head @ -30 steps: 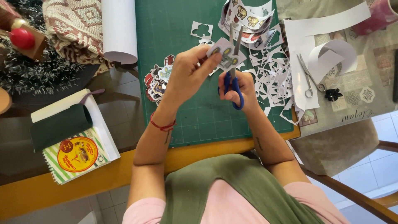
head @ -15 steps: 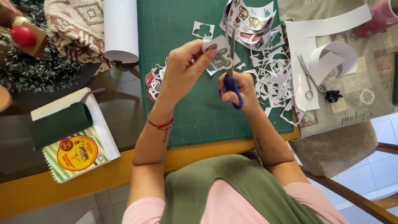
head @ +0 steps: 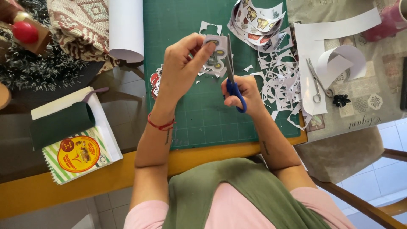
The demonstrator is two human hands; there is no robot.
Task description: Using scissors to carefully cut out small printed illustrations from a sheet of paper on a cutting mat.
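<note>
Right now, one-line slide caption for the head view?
Left hand holds a sticker sheet piece while right hand cuts it with blue-handled scissors above a green cutting mat.

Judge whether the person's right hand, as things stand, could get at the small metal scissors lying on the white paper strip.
Probably not at once: the right hand is occupied by the blue-handled scissors. The path to the small metal scissors looks open, only white paper scraps lying between.

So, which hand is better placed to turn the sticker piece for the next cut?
Left. The left hand pinches the sticker piece, while the right hand is occupied by the blue scissors.
</note>
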